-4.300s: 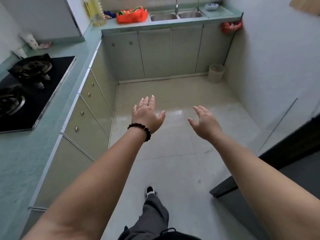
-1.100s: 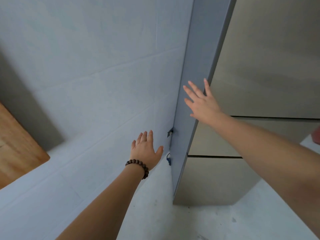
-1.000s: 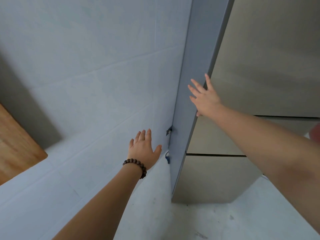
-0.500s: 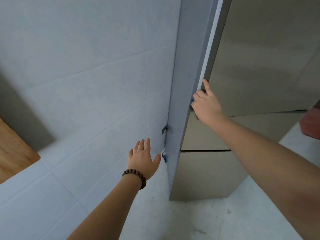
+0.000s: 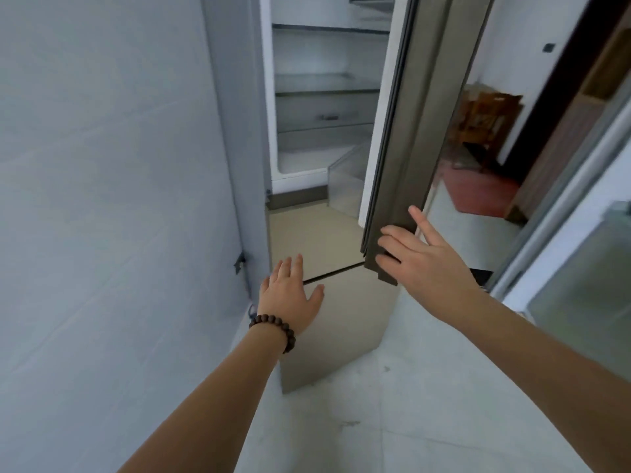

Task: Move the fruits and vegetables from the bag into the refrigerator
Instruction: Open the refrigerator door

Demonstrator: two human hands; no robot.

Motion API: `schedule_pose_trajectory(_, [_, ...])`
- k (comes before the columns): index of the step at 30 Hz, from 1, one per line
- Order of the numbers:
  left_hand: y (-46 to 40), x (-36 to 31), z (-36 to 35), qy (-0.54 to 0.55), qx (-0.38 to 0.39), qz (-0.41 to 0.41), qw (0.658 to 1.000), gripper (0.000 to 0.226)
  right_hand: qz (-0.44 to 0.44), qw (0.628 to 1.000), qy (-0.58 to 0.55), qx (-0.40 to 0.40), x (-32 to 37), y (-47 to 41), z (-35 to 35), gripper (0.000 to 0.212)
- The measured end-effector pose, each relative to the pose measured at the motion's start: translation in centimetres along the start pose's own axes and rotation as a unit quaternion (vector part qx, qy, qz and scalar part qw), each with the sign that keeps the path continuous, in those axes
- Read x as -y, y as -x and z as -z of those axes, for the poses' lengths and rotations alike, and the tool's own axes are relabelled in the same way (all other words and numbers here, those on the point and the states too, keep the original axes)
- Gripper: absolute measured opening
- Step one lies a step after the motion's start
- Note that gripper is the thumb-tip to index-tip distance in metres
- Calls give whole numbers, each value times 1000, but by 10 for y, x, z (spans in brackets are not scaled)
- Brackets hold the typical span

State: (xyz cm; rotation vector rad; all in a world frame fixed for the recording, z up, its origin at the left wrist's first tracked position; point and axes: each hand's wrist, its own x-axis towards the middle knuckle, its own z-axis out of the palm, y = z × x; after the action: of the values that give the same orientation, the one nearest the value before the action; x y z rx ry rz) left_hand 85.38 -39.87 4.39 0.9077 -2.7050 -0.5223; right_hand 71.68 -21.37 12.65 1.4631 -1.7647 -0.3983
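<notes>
The refrigerator stands ahead with its upper compartment exposed. Its glass shelves look bare, and a clear bin sits at the bottom right. The upper door is swung out to the right. My right hand holds that door at its lower corner, fingers on the edge and one finger along the outer face. My left hand, with a bead bracelet on the wrist, hovers open in front of the shut lower drawer fronts. No bag, fruit or vegetables are in view.
A pale tiled wall runs close along the refrigerator's left side. To the right, past the door, a doorway shows a red floor and wooden furniture. A glass sliding panel stands at the far right. Light floor tiles lie below.
The upper refrigerator door has swung from nearly shut to wide open, with my right hand moving out to the right on its edge. My left hand shifted in front of the lower drawers.
</notes>
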Motion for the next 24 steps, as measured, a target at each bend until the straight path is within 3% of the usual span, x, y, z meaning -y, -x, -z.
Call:
schedule_pose_trajectory(4, [-5,-33,-11,5,19,-53,998,73,-53,997,-17,45,-6,47,10,42])
schedule_pose_trajectory(7, [-7,-51,-20,7,26,-82,996,73,-155,982,-61,88,-1,69,22,20])
schedule_pose_trajectory(12, [-9,-75,-31,5,43,-118,992,73,-310,938,-149,40,6,80,39,26])
schedule_pose_trajectory(20, [-14,-109,-38,0,42,-155,987,73,-345,925,-148,57,-24,54,16,61])
schedule_pose_trajectory(24, [-18,-129,-41,-2,35,-176,984,72,-408,895,-144,105,-47,55,-4,79])
